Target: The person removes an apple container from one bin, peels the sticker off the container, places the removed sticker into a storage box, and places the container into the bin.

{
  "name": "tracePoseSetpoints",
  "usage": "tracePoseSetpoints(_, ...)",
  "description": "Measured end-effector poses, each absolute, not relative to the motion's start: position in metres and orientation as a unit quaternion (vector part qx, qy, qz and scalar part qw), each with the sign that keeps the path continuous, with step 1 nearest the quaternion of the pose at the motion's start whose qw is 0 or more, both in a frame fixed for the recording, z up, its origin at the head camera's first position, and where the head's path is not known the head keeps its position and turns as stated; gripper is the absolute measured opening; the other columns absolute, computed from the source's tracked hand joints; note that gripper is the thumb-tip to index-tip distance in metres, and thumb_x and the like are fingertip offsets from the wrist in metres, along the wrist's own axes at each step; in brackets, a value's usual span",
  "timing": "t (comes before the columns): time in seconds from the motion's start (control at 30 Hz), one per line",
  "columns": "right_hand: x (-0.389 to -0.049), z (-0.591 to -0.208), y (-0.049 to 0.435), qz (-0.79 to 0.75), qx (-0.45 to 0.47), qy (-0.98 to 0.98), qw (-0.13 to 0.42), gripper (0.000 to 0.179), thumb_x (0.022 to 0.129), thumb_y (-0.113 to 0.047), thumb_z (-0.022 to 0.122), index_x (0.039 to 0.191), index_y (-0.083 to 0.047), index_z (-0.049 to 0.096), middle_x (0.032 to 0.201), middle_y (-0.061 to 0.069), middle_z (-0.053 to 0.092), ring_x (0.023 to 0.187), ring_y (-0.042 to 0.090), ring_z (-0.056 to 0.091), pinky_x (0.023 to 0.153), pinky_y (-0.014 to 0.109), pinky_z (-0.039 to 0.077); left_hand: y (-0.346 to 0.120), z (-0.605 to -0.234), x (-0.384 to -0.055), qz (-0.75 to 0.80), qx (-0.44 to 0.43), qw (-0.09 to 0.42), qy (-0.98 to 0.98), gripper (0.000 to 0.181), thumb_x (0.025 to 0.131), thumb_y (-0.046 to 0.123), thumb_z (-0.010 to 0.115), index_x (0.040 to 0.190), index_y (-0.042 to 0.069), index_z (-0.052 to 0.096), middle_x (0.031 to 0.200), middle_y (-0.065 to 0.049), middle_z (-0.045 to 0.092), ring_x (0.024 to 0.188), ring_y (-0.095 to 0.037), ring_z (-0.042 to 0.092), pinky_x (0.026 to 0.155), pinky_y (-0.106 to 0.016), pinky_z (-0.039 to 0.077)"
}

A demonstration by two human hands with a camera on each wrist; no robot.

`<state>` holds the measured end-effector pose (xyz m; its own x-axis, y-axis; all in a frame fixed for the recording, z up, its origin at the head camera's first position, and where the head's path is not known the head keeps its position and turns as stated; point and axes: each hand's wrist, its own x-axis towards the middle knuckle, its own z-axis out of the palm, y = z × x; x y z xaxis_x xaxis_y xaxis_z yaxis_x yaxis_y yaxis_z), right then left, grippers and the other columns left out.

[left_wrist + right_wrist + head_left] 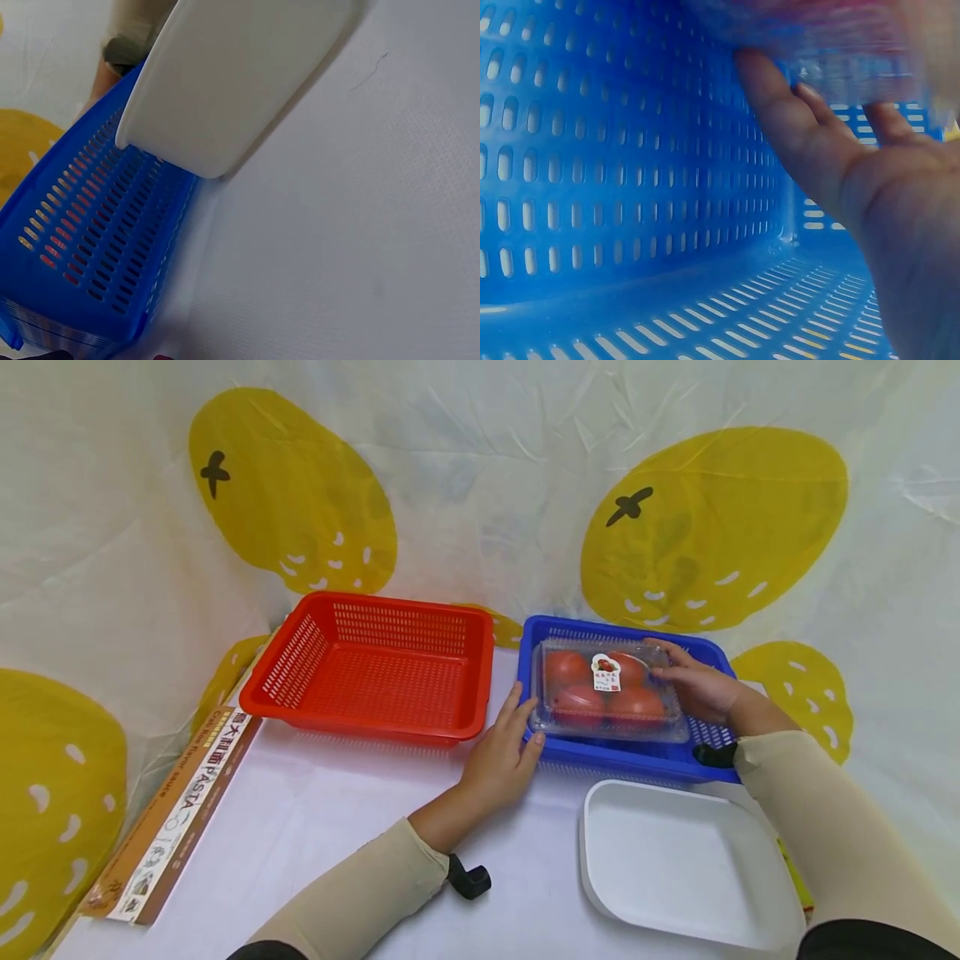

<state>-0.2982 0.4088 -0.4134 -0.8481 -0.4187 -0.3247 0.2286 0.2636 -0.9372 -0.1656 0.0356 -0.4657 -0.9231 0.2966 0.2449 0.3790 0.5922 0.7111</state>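
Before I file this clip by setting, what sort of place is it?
Probably a staged tabletop set-up rather than a working kitchen: a creased sheet with big yellow shapes backs a white tabletop, where a red basket and a blue basket stand side by side.

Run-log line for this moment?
right hand: grips right end of fruit pack over blue basket; left hand: at basket's left edge; white tray: nearer; red basket: further left

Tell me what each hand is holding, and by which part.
The right hand holds the clear box by its right end. The left hand is at the left end of the blue basket; no grip shows.
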Motion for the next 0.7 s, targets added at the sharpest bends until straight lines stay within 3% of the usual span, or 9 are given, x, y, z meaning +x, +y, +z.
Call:
tracePoseSetpoints(0.3, -0.301, -0.411, 0.407, -0.616, -0.070, 0.750, 0.231, 0.052, 0.114, -0.032, 0.045, 0.161, -0.038, 0.024, 0.150, -0.005, 0.038, 0.129, 0.017, 0.051, 0.096, 0.033, 0.059, 0.033, -0.465, -0.167, -0.407, -0.188, 0.056, -0.892, 0.060, 0.111, 0.038, 0.050, 0.167, 0.020, 0.038, 0.180, 0.003, 0.012, 0.153, -0.032, 0.043, 0.115, -0.054, 0.046)
tracePoseSetpoints(0.7, -0.298, -0.403, 0.409, -0.631, -0.057, 0.738, 0.233, 0.050, 0.115, -0.026, 0.043, 0.162, -0.036, 0.025, 0.148, -0.002, 0.038, 0.120, 0.015, 0.059, 0.093, 0.033, 0.060, 0.034, -0.463, -0.165, -0.410, -0.181, 0.042, -0.893, 0.061, 0.112, 0.039, 0.050, 0.168, 0.020, 0.036, 0.180, 0.006, 0.009, 0.153, -0.030, 0.042, 0.113, -0.054, 0.049)
